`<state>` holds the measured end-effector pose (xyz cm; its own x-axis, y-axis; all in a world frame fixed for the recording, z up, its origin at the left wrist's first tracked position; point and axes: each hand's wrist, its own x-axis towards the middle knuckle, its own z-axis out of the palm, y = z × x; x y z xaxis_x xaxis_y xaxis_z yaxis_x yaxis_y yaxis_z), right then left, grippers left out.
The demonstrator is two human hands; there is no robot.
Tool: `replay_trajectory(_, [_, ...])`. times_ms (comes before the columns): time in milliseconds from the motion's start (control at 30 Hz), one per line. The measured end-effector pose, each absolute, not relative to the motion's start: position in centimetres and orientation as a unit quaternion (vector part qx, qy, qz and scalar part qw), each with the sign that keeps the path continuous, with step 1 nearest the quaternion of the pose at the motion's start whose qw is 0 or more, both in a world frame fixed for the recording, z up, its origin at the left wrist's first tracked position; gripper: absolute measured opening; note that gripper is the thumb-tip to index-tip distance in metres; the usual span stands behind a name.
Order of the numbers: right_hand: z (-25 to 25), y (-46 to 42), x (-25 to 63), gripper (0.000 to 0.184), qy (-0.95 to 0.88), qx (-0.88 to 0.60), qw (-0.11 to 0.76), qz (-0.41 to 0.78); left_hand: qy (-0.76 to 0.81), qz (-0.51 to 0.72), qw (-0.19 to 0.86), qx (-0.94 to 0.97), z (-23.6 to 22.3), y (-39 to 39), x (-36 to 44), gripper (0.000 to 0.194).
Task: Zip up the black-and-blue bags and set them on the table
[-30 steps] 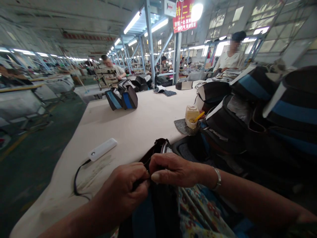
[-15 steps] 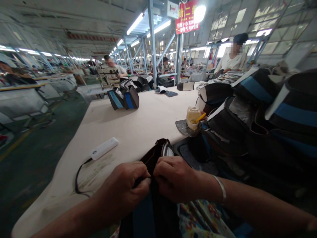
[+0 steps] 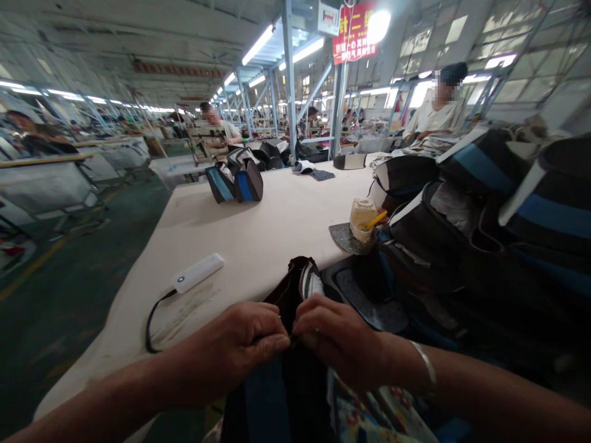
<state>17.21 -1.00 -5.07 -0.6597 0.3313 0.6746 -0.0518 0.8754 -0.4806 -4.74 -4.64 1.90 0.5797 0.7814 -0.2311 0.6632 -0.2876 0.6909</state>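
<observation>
Both hands' fingers [image 3: 277, 342] [image 3: 307, 326] pinched closed on dark piece's [image 3: 307, 381] edge; uneven pull could pucker it.

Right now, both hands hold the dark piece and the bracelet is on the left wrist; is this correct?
No: the bracelet is on the right wrist, as the head view shows. The left hand and right hand do hold the dark piece.

Device [image 3: 199, 273] w/ cord [image 3: 151, 320] lay on L side of table [image 3: 231, 227]; fabric pc [image 3: 265, 400] at near edge, R of it. Jar [image 3: 362, 212] sat on pad [image 3: 342, 236], R side, spatula [image 3: 377, 219] in jar. Pile [image 3: 427, 246] just R of jar. Stitched pcs [image 3: 235, 184] at far L; co-worker [image 3: 434, 117] behind pile.
</observation>
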Motion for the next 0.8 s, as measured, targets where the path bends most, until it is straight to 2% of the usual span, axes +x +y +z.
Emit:
replay_trajectory(67, [-4.6,-0.4,17.2,0.017,-0.860,-0.115,0.379,0.321,0.435,0.111,0.362,0.817,1.5,-5.0,-4.5,0.035])
replay_trajectory(167, [-3.8,0.9,17.0,0.014,-0.892,-0.076,0.275,0.352,0.439,0.136,0.328,0.826,0.8,-5.2,-4.5,0.035])
replay_trajectory(233, [-3.7,1.5,16.8,0.017,-0.891,-0.033,0.246,0.380,0.450,0.125,0.326,0.822,0.7,-5.1,-4.8,0.037])
replay_trajectory(333, [-4.3,1.6,16.6,0.019,-0.872,-0.023,0.274,0.404,0.453,0.092,0.367,0.807,0.9,-4.9,-5.7,0.037])
replay_trajectory(400, [-4.6,1.2,16.7,0.018,-0.870,-0.045,0.299,0.390,0.466,0.076,0.386,0.793,1.3,-4.8,-6.3,0.029])
replay_trajectory(500, [-4.0,0.9,16.7,0.017,-0.874,-0.059,0.290,0.386,0.467,0.067,0.356,0.806,1.4,-5.0,-6.3,0.019])
replay_trajectory(667, [-2.3,0.8,16.1,0.022,-0.862,-0.045,0.230,0.450,0.421,0.113,0.299,0.849,1.3,-5.4,-5.5,0.021])
replay_trajectory(800, [-4.7,0.3,14.7,0.026,-0.874,-0.063,0.281,0.392,0.413,0.104,0.320,0.846,2.2,-5.5,-5.7,0.012])
